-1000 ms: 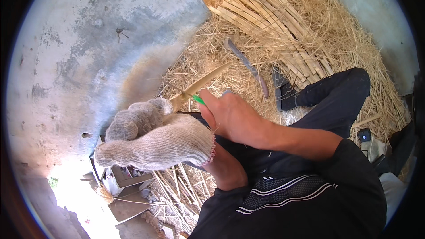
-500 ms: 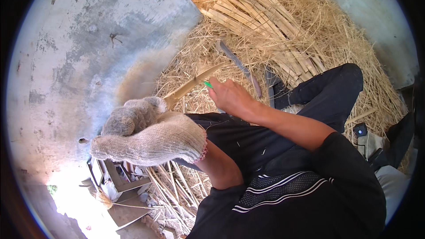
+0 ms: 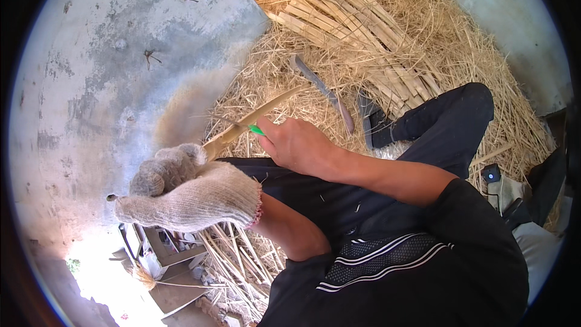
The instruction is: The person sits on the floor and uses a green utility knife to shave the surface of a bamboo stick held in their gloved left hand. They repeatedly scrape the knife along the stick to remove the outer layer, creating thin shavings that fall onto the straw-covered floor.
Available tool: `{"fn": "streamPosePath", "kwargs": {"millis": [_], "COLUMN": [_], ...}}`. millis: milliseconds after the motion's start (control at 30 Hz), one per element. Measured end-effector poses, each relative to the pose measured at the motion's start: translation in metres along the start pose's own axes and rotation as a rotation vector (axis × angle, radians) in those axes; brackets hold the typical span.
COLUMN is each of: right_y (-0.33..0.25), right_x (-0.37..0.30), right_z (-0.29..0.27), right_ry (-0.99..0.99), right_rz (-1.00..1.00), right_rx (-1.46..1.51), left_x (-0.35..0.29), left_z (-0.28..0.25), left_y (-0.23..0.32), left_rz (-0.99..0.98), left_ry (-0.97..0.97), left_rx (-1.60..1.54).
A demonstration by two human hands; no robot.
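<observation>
Raised slightly, knit-gloved left hand [image 3: 193, 191] grips split bamboo strip [image 3: 254, 118].

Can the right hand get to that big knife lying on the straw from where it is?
Probably yes: the big knife lies uncovered on the straw just beyond the right hand, but that hand already grips a green-handled tool.

Outdoor craft yard, concrete ground [image 3: 121, 54], straw heap [image 3: 423, 42], split bamboo strips [image 3: 351, 21]

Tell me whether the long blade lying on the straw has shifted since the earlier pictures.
No. The long blade lies at the same slant beside the bundle of split strips, just left of the foot; its small drift in frame matches the whole view's shift.
</observation>
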State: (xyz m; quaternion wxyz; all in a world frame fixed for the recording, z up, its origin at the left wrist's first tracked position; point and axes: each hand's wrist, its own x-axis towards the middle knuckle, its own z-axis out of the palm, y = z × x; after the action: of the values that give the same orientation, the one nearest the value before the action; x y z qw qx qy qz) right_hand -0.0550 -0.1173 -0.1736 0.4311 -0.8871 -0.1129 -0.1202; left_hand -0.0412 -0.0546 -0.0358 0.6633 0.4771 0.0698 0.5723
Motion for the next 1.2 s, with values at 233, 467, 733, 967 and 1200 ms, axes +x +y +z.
{"fn": "streamPosePath", "kwargs": {"millis": [233, 467, 733, 967, 1200], "right_y": [0.015, 0.113, 0.048, 0.008, 0.036], "right_x": [0.006, 0.012, 0.003, 0.003, 0.018], "right_z": [0.003, 0.035, 0.02, -0.002, 0.009], "right_ry": [-0.003, -0.127, 0.103, 0.047, -0.05], "right_rz": [0.082, 0.211, 0.122, 0.052, 0.187], "right_rx": [0.04, -0.123, 0.085, 0.093, 0.052], "left_x": [-0.003, -0.016, -0.017, -0.015, -0.002], "left_z": [-0.002, 0.005, 0.005, 0.006, -0.002], "left_y": [0.001, 0.004, 0.005, 0.004, -0.005], "left_rz": [0.001, -0.055, 0.017, 0.076, 0.106], "left_ry": [-0.035, -0.112, -0.078, -0.041, -0.099], "left_rx": [0.021, -0.112, -0.017, 0.066, 0.084]}}
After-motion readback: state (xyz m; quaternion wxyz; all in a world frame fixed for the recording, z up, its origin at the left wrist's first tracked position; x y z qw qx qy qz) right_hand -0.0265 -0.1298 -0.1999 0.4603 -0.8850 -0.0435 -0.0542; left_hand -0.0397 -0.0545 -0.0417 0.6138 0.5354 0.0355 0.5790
